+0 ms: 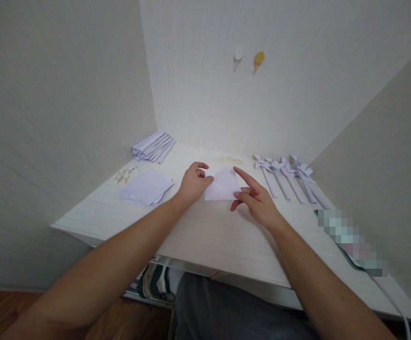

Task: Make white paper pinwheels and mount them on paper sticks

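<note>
Meeting at a white paper sheet (223,188), the fingers of the left hand (193,184) and right hand (259,203) flanked it. The left thumb touched the left edge, its other fingers loosely curled; the right thumb lay at the near right corner, the index stretched toward the far right one. Whether either hand pinched the paper could not be told. The sheet looked nearly square, no long axis evident, its near edge running left to right. It sat between the hands, over the white surface (205,231). Farther left lay a paper stack (145,186), small white pieces (125,174) and a bundle of paper tubes (153,146); to the right, a row of paper pinwheels (286,170).
</note>
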The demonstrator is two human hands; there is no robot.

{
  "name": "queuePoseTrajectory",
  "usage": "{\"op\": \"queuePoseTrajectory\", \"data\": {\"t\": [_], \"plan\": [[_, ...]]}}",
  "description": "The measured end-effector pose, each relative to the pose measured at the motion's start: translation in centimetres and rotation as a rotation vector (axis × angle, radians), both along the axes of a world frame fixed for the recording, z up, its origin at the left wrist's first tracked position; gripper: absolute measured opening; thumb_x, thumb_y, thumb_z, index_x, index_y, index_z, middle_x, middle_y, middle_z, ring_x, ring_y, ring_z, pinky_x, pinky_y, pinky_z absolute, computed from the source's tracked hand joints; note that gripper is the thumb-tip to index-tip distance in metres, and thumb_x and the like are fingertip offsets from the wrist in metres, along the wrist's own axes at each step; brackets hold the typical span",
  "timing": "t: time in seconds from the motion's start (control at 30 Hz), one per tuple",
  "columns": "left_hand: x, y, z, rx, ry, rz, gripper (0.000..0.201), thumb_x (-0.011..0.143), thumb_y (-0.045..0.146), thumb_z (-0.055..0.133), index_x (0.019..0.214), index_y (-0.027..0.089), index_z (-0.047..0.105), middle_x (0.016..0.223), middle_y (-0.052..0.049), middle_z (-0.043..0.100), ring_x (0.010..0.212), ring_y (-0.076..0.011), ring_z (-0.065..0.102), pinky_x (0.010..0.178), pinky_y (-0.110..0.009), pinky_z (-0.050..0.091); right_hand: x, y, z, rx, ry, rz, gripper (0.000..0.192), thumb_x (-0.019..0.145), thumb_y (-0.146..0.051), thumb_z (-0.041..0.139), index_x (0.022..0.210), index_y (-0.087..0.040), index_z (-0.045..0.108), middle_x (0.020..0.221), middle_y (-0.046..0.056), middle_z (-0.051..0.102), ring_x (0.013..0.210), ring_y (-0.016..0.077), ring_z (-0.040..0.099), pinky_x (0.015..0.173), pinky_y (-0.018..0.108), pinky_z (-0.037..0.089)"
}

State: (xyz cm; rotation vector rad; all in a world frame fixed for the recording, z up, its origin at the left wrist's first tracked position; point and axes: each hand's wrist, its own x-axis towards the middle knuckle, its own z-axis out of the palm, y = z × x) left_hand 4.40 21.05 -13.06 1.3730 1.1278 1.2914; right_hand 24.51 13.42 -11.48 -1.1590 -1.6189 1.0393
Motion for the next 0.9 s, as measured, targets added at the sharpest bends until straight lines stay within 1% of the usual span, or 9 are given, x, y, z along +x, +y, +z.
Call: {"op": "queuePoseTrajectory", "data": {"t": [0.1,0.17,0.27,0.33,0.4,0.5,0.63,0.73,0.9], "plan": [[-0.1,-0.1,0.3,-0.045,-0.044,0.004,0.036,0.067,0.018,0.077,0.098,0.022,0.059,0.06,0.01,0.048,0.051,-0.01,0.046,0.052,-0.023,0.033,-0.2,0.1,-0.1,-0.028,-0.085,0.02,0.036,0.087,-0.034,0.065,0.121,-0.023,0.073,0.072,-0.001,0.071,0.063,0.0185,0.071,0.065,0.034,0.053],[-0.1,-0.2,0.5,-0.08,-0.076,-0.001,0.038,0.066,0.02,0.079,0.1,0.022,0.06,0.065,0.008,0.053,0.053,-0.0101,0.05,0.052,-0.023,0.035,-0.3,0.0,-0.2,-0.027,-0.119,0.009,0.027,0.085,-0.034,0.07,0.108,-0.021,0.075,0.066,-0.003,0.065,0.061,0.0167,0.067,0.06,0.03,0.049],[-0.1,-0.2,0.6,-0.127,-0.121,-0.013,0.036,0.065,0.022,0.081,0.096,0.02,0.063,0.074,0.003,0.063,0.059,-0.0115,0.057,0.054,-0.023,0.04,-0.4,-0.3,-0.3,-0.025,-0.162,0.002,0.034,0.078,-0.027,0.078,0.112,-0.022,0.073,0.058,-0.009,0.052,0.053,0.0122,0.053,0.051,0.025,0.038],[-0.1,-0.1,0.5,-0.15,-0.142,-0.024,0.031,0.065,0.023,0.081,0.09,0.018,0.065,0.078,0.0,0.068,0.063,-0.0125,0.06,0.057,-0.024,0.044,-0.4,-0.5,-0.4,-0.017,-0.184,0.015,0.043,0.074,-0.021,0.079,0.116,-0.022,0.071,0.061,-0.009,0.051,0.053,0.011,0.048,0.051,0.024,0.036],[-0.2,0.0,0.4,-0.169,-0.151,-0.047,0.026,0.065,0.025,0.081,0.085,0.017,0.067,0.08,-0.002,0.071,0.066,-0.0139,0.063,0.061,-0.026,0.048,-0.4,-0.5,-0.6,0.006,-0.197,0.033,0.046,0.074,-0.019,0.077,0.12,-0.022,0.069,0.065,-0.008,0.054,0.056,0.0112,0.049,0.052,0.024,0.038],[-0.3,-0.1,0.4,-0.195,-0.139,-0.097,0.025,0.064,0.029,0.083,0.081,0.016,0.072,0.08,-0.003,0.071,0.07,-0.0156,0.064,0.065,-0.028,0.051,-0.3,-0.3,-0.9,0.053,-0.197,0.034,0.039,0.079,-0.023,0.075,0.117,-0.023,0.07,0.064,-0.008,0.053,0.056,0.0118,0.048,0.057,0.026,0.045],[-0.5,-0.1,0.5,-0.218,-0.104,-0.142,0.027,0.06,0.031,0.087,0.078,0.016,0.073,0.081,-0.004,0.071,0.071,-0.0151,0.063,0.064,-0.027,0.049,-0.1,0.3,-1.3,0.106,-0.184,-0.009,0.028,0.087,-0.038,0.071,0.11,-0.022,0.074,0.064,-0.005,0.054,0.057,0.014,0.053,0.063,0.031,0.052],[-0.6,-0.1,0.7,-0.241,-0.074,-0.196,0.025,0.06,0.031,0.087,0.073,0.016,0.073,0.077,-0.004,0.069,0.068,-0.0134,0.06,0.06,-0.025,0.046,0.1,0.5,-1.3,0.181,-0.212,-0.074,0.027,0.09,-0.044,0.072,0.104,-0.022,0.078,0.07,-0.001,0.059,0.06,0.0156,0.054,0.059,0.031,0.046],[-0.9,-0.3,1.1,-0.287,-0.018,-0.314,0.026,0.058,0.031,0.089,0.075,0.015,0.076,0.073,-0.005,0.069,0.062,-0.0138,0.059,0.054,-0.024,0.045,0.3,0.3,-0.8,0.353,-0.296,-0.128,0.013,0.086,-0.034,0.078,0.091,-0.025,0.085,0.072,0.0,0.051,0.067,0.0176,0.05,0.062,0.033,0.039]]}}
